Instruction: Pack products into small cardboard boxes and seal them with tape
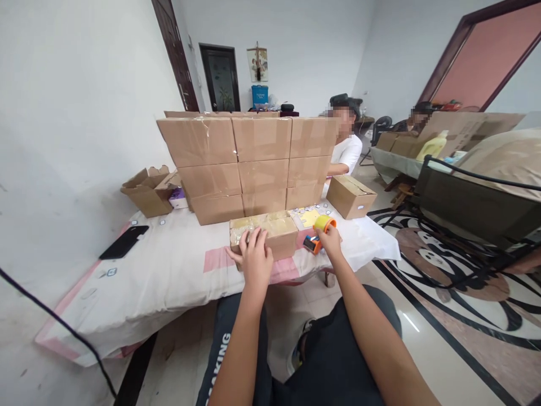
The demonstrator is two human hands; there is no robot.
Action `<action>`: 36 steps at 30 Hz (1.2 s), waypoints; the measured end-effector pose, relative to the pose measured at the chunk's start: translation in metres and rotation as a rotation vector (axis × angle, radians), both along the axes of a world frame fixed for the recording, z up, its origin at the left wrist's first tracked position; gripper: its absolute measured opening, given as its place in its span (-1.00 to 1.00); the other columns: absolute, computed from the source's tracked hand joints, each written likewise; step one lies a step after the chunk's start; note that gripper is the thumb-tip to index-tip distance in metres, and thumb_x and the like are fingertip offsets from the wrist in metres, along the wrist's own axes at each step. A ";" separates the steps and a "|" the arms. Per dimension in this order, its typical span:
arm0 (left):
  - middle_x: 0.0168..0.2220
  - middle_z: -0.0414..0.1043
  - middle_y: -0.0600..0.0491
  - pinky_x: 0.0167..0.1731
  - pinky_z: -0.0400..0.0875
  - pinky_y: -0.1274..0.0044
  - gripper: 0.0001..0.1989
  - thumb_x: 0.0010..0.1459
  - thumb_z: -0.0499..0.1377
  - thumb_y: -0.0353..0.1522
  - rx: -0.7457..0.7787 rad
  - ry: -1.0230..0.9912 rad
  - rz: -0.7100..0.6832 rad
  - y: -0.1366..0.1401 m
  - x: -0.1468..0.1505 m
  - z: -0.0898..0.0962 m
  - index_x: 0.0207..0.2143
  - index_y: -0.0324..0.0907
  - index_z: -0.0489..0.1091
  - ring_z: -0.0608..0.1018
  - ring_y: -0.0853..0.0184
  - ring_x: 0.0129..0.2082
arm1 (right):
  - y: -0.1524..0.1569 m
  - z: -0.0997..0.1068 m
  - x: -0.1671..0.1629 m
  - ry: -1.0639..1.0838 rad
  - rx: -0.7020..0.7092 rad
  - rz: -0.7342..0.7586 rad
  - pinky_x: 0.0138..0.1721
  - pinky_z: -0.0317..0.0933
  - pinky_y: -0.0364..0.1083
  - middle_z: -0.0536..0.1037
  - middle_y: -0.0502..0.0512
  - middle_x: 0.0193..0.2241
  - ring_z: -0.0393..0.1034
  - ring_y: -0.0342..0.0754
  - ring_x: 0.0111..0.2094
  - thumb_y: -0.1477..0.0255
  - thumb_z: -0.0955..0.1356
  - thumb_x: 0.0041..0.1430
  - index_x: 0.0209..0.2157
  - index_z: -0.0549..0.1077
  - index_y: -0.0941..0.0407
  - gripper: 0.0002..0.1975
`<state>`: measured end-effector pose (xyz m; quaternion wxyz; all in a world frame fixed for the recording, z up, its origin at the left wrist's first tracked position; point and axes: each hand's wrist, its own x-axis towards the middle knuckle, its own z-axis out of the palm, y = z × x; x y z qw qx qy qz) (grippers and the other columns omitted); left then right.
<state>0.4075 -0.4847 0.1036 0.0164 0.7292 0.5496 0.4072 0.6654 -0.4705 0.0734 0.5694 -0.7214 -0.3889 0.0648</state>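
Observation:
A cardboard box lies in front of me near the table's front edge, with clear tape along its top. My left hand rests on the left end of this box, its fingers spread over the top and front. My right hand is closed around a tape dispenser, orange with a yellow roll of tape, just right of the box. The dispenser's dark front end points toward the box. Whether a strip of tape runs from it to the box I cannot tell.
Behind the box rises a wall of stacked cartons. A closed carton stands at the right, an opened one at the left. A black phone lies on the cloth-covered table. A person in a white shirt sits beyond the stack.

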 end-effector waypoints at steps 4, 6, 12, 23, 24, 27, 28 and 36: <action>0.19 0.43 0.01 0.34 -0.29 -0.06 -0.59 0.19 0.05 -0.44 -0.037 0.020 -0.009 0.002 0.001 0.003 0.04 0.03 0.45 0.29 0.11 0.28 | -0.005 0.018 -0.015 0.008 0.072 0.071 -0.15 0.30 0.03 0.54 0.04 -0.49 0.43 0.03 -0.33 0.19 0.36 0.03 -0.36 0.46 0.13 -0.72; 0.18 0.43 0.00 0.34 -0.28 -0.06 -0.60 0.19 0.06 -0.43 -0.041 0.025 -0.008 0.001 0.002 0.003 0.04 0.02 0.45 0.30 0.11 0.27 | -0.013 0.027 -0.026 0.038 0.159 0.145 -0.16 0.32 0.02 0.58 0.08 -0.39 0.46 0.03 -0.30 0.21 0.36 0.06 -0.28 0.48 0.14 -0.71; 0.19 0.41 -0.02 0.31 -0.34 -0.11 -0.60 0.21 0.05 -0.40 -0.046 0.075 0.010 -0.006 0.002 0.003 0.07 0.01 0.42 0.26 0.07 0.29 | -0.039 0.048 -0.053 0.174 0.349 0.231 -0.11 0.37 0.06 0.61 0.20 -0.22 0.51 0.08 -0.20 0.21 0.38 0.12 -0.20 0.47 0.16 -0.68; 0.21 0.40 -0.01 0.33 -0.27 -0.07 -0.59 0.20 0.06 -0.40 -0.011 0.116 -0.003 -0.008 -0.001 -0.002 0.09 -0.02 0.40 0.28 0.11 0.27 | -0.053 0.034 -0.059 0.269 0.459 0.256 -0.10 0.40 0.04 0.61 0.19 -0.17 0.52 0.04 -0.18 0.14 0.38 0.17 -0.13 0.43 0.13 -0.63; 0.20 0.41 -0.02 0.33 -0.24 -0.07 -0.60 0.20 0.06 -0.40 -0.005 0.113 -0.002 -0.007 0.000 -0.002 0.08 -0.02 0.40 0.29 0.11 0.26 | -0.052 0.030 -0.056 0.267 0.451 0.248 -0.11 0.40 0.04 0.61 0.18 -0.18 0.52 0.04 -0.19 0.15 0.39 0.16 -0.15 0.43 0.14 -0.63; 0.19 0.42 -0.02 0.31 -0.19 -0.09 -0.62 0.21 0.07 -0.39 0.004 0.109 0.016 -0.004 0.002 -0.003 0.07 -0.02 0.41 0.31 0.09 0.24 | -0.049 0.025 -0.050 0.286 0.463 0.253 -0.10 0.40 0.03 0.61 0.18 -0.20 0.53 0.05 -0.18 0.16 0.39 0.15 -0.17 0.42 0.13 -0.65; 0.19 0.43 -0.03 0.30 -0.19 -0.09 -0.62 0.21 0.08 -0.39 0.005 0.112 0.023 -0.004 0.002 -0.004 0.07 -0.02 0.41 0.31 0.08 0.25 | -0.049 0.024 -0.049 0.294 0.470 0.251 -0.10 0.40 0.03 0.62 0.18 -0.19 0.53 0.05 -0.17 0.16 0.38 0.16 -0.16 0.42 0.13 -0.65; 0.16 0.44 -0.04 0.31 -0.32 -0.09 -0.64 0.22 0.09 -0.34 0.014 0.120 0.028 -0.005 0.003 -0.005 0.06 -0.03 0.42 0.32 0.08 0.23 | -0.058 0.023 -0.045 0.289 0.444 0.250 -0.06 0.39 0.02 0.62 0.20 -0.13 0.53 0.03 -0.13 0.15 0.37 0.17 -0.12 0.42 0.13 -0.62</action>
